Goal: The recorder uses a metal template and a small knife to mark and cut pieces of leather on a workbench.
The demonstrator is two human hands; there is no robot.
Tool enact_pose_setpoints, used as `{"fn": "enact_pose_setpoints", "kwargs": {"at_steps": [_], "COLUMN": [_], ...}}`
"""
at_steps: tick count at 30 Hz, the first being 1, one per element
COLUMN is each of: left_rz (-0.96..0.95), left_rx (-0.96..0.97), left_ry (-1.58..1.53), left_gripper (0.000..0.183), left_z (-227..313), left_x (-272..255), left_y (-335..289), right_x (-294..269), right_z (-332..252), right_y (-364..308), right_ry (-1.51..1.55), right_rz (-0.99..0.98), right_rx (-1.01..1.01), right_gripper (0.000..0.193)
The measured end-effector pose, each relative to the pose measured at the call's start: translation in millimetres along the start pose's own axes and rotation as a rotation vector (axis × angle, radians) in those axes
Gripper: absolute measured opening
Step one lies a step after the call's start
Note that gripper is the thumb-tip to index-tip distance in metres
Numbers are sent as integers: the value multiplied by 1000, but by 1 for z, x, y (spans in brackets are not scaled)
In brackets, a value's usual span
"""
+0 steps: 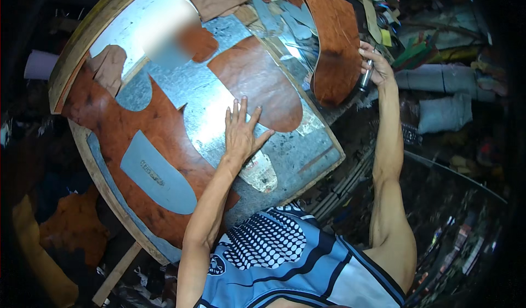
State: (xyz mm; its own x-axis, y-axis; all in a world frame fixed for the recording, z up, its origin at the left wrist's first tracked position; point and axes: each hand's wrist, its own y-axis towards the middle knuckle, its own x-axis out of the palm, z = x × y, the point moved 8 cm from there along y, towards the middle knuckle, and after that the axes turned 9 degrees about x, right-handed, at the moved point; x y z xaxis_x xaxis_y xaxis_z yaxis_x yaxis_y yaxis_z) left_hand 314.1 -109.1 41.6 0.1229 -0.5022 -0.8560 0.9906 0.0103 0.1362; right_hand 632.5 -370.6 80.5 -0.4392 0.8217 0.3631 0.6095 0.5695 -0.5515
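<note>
My left hand (242, 128) lies flat with fingers spread on the metal-covered board (208, 113), its fingertips touching a cut piece of mottled brown leather (257, 83). My right hand (374, 67) reaches far right and grips a small metal cylindrical tool (365, 79), next to a long curved brown leather piece (335, 45). A large brown leather sheet (115, 127) covers the board's left side, with a grey shoe-shaped pattern (156, 174) lying on it.
A second grey pattern (134, 91) and a tan leather scrap (109, 66) lie at the upper left. Leather offcuts and grey patterns (285, 9) pile at the board's far edge. Cluttered shelves and rolled cloth (444, 97) stand at the right.
</note>
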Motion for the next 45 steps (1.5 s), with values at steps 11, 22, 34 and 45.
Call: {"fn": "enact_pose_setpoints", "kwargs": {"at_steps": [11, 22, 34, 45], "left_rz": [35, -30, 124, -5], "left_rx": [-24, -26, -217, -250], "left_ry": [-14, -55, 147, 186], "left_gripper": [68, 66, 73, 76], "left_z": [-1, -1, -47, -91], "left_x": [-2, 4, -12, -26], "left_y": [-7, -5, 13, 22], "right_x": [36, 27, 32, 36], "right_z": [61, 65, 60, 53], "right_y": [89, 93, 91, 91], "right_ry": [-680, -776, -728, -1169], "right_rz": [428, 525, 518, 725], "right_rx": [124, -7, -36, -201], "right_gripper": [22, 22, 22, 27]}}
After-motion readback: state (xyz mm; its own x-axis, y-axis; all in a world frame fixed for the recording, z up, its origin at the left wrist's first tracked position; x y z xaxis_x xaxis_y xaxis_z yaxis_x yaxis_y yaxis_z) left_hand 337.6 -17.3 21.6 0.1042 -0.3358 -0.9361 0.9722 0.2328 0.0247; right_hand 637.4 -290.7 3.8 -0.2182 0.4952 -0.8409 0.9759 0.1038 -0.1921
